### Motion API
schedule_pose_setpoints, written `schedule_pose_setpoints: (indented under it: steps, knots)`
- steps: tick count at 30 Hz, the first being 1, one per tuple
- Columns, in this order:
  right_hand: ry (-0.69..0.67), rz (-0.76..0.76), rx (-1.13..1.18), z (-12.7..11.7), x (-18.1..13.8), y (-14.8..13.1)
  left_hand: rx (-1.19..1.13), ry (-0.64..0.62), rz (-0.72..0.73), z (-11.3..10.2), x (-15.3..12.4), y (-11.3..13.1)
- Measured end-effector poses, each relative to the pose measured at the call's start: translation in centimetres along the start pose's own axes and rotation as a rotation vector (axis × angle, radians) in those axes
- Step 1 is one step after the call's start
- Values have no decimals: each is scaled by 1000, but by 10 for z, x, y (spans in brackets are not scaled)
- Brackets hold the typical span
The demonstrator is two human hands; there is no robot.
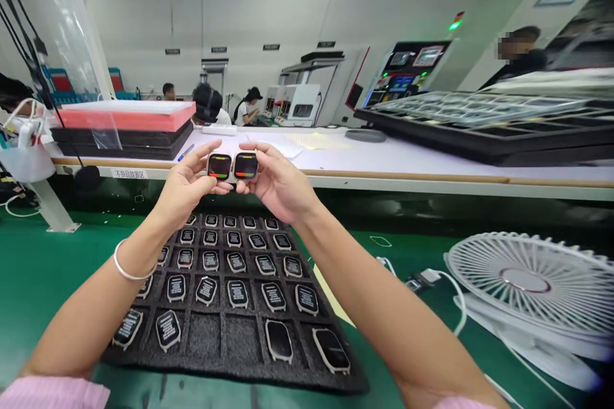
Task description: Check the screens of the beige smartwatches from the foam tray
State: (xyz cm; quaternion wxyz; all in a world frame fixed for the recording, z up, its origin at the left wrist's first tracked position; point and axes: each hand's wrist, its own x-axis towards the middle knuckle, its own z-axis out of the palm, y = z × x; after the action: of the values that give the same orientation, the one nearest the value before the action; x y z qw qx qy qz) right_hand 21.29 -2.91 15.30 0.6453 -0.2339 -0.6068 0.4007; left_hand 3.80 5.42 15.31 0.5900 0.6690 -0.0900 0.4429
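Raised side by side above the far end of a foam tray are two smartwatch bodies without straps. My left hand [189, 179] grips the left smartwatch [219, 167] by its edges, between thumb and fingers. The right smartwatch [245, 165] is pinched in my right hand [281, 182]. Both lit screens face me, with a red and green bar low on each. Below my hands, the black foam tray [201, 358] holds rows of similar watches, most with white text on screen. Two compartments in its nearest row have no watch, and two watches at the near right show dark screens.
A white fan [525, 281] stands at right on the green bench mat, with cables beside it. The raised shelf [326, 166] carries a foam stack with a pink layer [125, 116] at left and black trays [480, 121] at right. Several people sit or stand beyond.
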Motion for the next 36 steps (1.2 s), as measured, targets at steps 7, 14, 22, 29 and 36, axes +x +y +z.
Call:
schedule_pose_setpoints:
  steps: [7, 14, 22, 29, 36]
  knots:
    - [-48, -57, -123, -10, 39, -26, 93, -42, 188, -12, 46, -2]
    - [-106, -106, -172, -5, 38, -42, 97, -56, 233, -10, 57, 5]
    - [-138, -149, -184, -3, 30, -45, 151, -51, 270, -4, 54, 11]
    - [-158, -145, -180, -14, 24, -34, 177, -83, 260, -6, 50, -1]
    - [-189, -167, -162, -22, 40, -44, 130, -95, 318, -10, 68, -5]
